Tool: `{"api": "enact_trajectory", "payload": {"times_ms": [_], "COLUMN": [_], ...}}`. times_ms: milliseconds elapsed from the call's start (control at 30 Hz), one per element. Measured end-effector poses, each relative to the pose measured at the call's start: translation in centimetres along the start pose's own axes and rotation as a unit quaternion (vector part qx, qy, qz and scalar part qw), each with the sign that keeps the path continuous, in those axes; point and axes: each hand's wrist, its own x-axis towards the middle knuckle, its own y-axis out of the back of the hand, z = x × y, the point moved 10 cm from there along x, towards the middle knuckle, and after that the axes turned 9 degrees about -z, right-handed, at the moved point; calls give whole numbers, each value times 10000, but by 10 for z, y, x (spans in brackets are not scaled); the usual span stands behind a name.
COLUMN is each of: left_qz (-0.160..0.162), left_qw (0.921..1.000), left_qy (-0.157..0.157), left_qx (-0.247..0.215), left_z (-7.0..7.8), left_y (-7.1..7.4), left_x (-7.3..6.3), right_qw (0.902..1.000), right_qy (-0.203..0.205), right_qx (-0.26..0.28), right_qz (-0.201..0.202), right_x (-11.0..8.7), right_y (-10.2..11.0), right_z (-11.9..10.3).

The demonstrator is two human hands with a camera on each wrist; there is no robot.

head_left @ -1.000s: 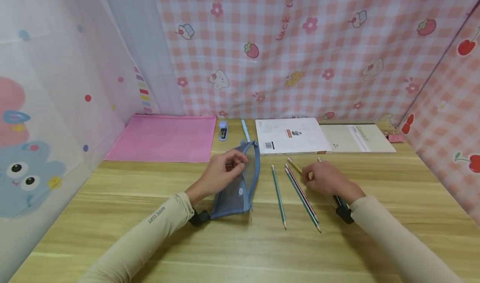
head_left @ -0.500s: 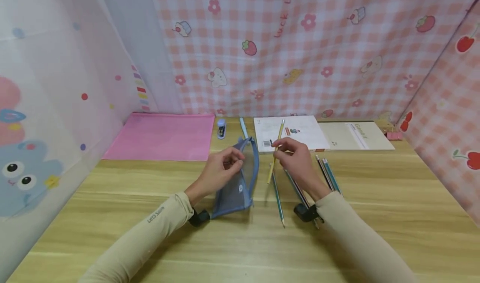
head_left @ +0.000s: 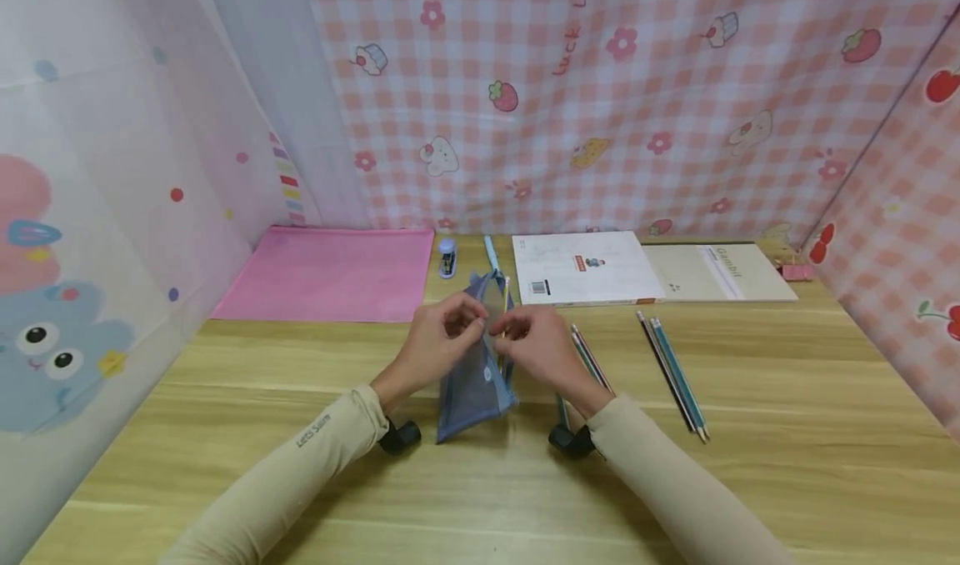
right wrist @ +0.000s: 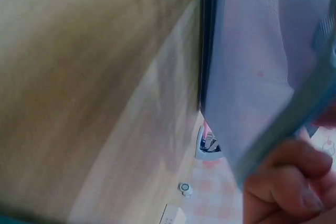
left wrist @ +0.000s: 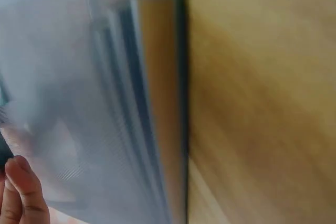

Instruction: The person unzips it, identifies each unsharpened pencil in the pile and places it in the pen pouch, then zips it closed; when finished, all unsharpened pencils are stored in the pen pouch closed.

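Fingers (left wrist: 29,192) of the left hand (head_left: 431,344) are closed together on the rim of the blue mesh pencil case (head_left: 467,398), probably to keep its mouth apart and its soft walls from collapsing. The case rests on the table (head_left: 487,507) between the two hands, its opening turned toward the right hand (head_left: 551,355). That hand's fingers are narrow and curled at the mouth, pinching what looks like the yellow pencil (head_left: 506,296), which stands steeply there with its eraser end up; such an angle seems meant to line it up with the length of the case. The right wrist view does not show the pencil.

Just right of the case, partly covered by the right hand and wrist, lie a green pencil (head_left: 562,413) and a pair of pencils (head_left: 587,352). Farther right is a small bunch of pencils (head_left: 671,373), roughly parallel, perhaps laid out loosely for easy picking.

Beyond the case are a light blue pen (head_left: 491,252) and a stapler (head_left: 447,259). Behind it to the right sit a white book (head_left: 600,286), a beige notebook (head_left: 682,273) and a pink clip (head_left: 797,273); behind it to the left, a flat pink folder (head_left: 330,277).
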Motion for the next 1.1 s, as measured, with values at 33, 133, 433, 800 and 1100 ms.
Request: {"api": "enact_trajectory", "payload": {"times_ms": [33, 133, 433, 800, 1100], "left_qz": [-34, -195, -487, -443, -504], "left_qw": [10000, 9998, 9988, 9985, 9979], "left_qy": [-29, -85, 106, 312, 400], "left_qx": [21, 28, 30, 99, 26], "left_z": [1, 3, -2, -4, -2], "left_y": [-1, -4, -9, 0, 2], "left_x": [-1, -3, -5, -4, -1], "right_qw": [9998, 9973, 9927, 9836, 9559], "right_qy": [-4, 27, 417, -120, -271], "right_qx": [-6, -135, -481, -1744, -2585], "right_qz": [-178, -722, -1020, -436, -1370], "right_x": [0, 3, -1, -30, -52], "right_y": [-3, -13, -2, 111, 141], "right_z": [0, -2, -6, 45, 90]}}
